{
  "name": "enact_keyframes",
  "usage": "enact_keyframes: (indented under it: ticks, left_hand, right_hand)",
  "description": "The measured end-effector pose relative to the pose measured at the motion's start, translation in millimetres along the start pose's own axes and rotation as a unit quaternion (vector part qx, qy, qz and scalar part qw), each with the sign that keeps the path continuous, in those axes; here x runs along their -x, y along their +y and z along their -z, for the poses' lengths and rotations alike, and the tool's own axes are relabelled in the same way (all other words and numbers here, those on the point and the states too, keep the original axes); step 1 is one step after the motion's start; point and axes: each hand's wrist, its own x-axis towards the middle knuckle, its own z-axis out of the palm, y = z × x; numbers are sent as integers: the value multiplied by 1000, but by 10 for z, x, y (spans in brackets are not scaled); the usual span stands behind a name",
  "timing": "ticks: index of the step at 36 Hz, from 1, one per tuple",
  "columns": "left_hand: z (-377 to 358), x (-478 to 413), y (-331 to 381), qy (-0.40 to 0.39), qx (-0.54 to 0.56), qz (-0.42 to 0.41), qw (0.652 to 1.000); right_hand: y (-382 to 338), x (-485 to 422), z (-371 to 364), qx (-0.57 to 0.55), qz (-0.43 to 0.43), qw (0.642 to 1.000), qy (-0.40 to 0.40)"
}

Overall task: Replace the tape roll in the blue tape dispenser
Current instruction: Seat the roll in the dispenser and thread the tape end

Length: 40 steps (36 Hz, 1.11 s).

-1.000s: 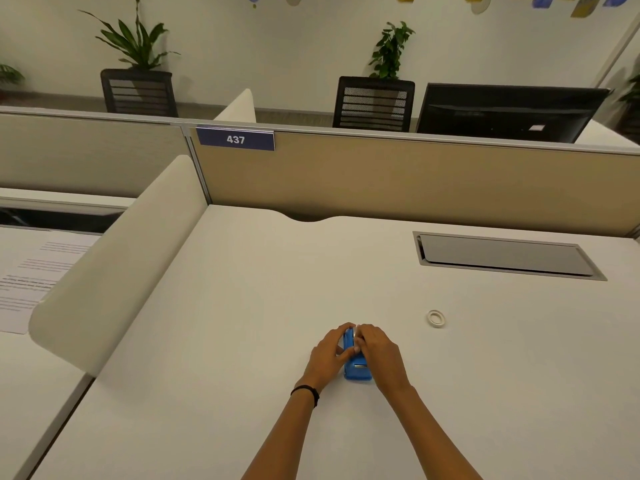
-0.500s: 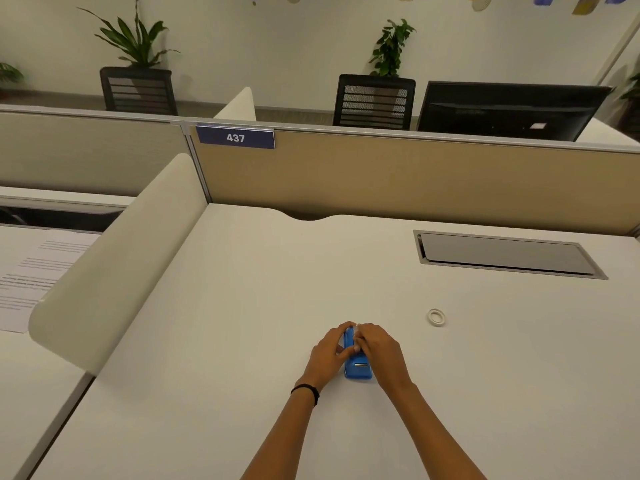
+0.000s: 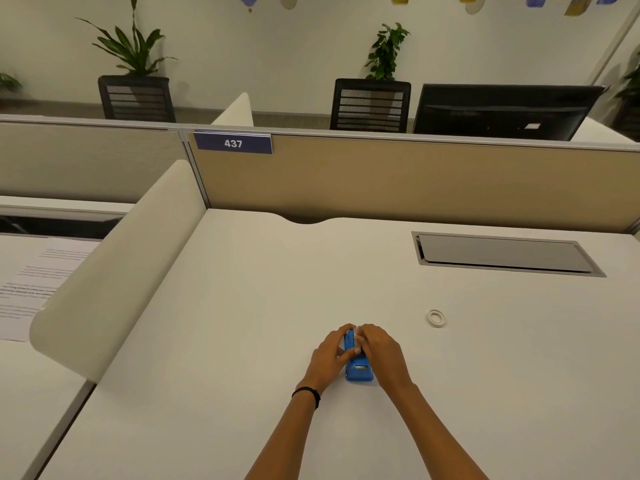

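The blue tape dispenser [image 3: 358,369] stands on the white desk [image 3: 242,306] near its front middle, its cutter end towards me. My left hand [image 3: 329,356] grips its left side, thumb across the top. My right hand [image 3: 381,355] covers its right side, fingers curled over the far end where a bit of white shows; what it pinches is too small to tell. A small white tape ring [image 3: 435,318] lies flat on the desk to the right, apart from both hands.
A grey cable hatch [image 3: 505,253] is set into the desk at the back right. A curved white side divider [image 3: 114,271] borders the left. A tan partition [image 3: 415,181] with the sign 437 closes the back. Papers [image 3: 27,289] lie on the neighbouring desk.
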Motion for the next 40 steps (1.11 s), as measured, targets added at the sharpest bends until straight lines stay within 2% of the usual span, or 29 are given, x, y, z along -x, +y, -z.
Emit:
enact_keyframes:
  ticks: [5, 13, 21, 34, 37, 40]
  left_hand:
    - [2, -18, -27, -6, -11, -3, 1000]
    - [-12, -17, -48, 3, -1, 0, 1000]
    - [-15, -21, -56, 6, 0, -2, 1000]
    - [-7, -8, -32, 4, 4, 1, 1000]
    - [3, -1, -24, 3, 1, 0, 1000]
    - [6, 7, -16, 5, 2, -1, 1000]
  right_hand:
    - [-1, 11, -18, 38, 32, 998, 47]
    - [16, 16, -13, 15, 36, 999, 0]
    - [37, -37, -43, 28, 55, 998, 23]
    - [-2, -60, 15, 27, 10, 1000, 8]
    - [-29, -97, 71, 92, 64, 993, 28]
    - [-49, -130, 107, 111, 76, 990, 40]
